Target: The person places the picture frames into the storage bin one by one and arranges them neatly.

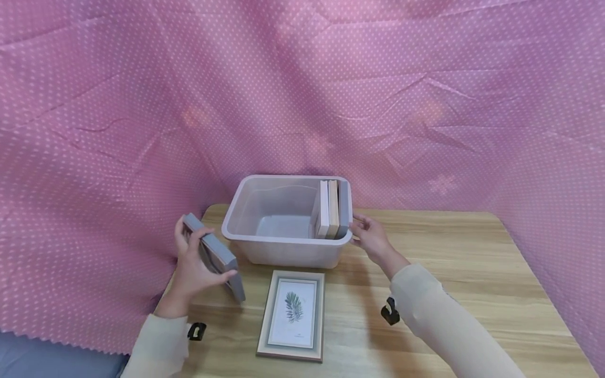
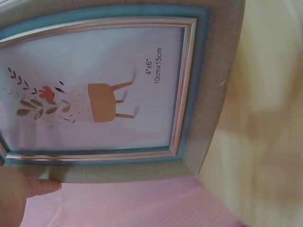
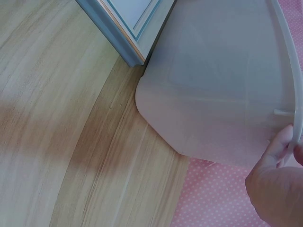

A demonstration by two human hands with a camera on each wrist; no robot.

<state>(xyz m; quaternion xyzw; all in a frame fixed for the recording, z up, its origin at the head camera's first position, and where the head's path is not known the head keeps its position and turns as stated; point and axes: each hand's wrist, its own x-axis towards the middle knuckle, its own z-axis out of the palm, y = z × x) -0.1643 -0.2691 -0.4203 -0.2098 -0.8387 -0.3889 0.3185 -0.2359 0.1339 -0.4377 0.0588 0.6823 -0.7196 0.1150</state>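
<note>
My left hand (image 1: 191, 270) grips a grey-edged picture frame (image 1: 218, 251), held tilted on edge at the left of the plastic bin (image 1: 288, 252). In the left wrist view this picture frame (image 2: 210, 90) shows a beige border, a blue inner band and a print of a plant in an orange pot on legs. My right hand (image 1: 373, 240) holds the bin's right rim, fingers and thumb around its edge (image 3: 294, 85). Inside the bin, at its right end, stand a white frame (image 1: 323, 210), a tan frame (image 1: 333, 210) and a grey frame (image 1: 344, 210), side by side on edge.
Another picture frame (image 1: 319, 315) with a green leaf print lies face up in front of the bin. All rest on a wooden table (image 1: 454, 262). Pink dotted cloth (image 1: 302, 94) hangs behind and at both sides.
</note>
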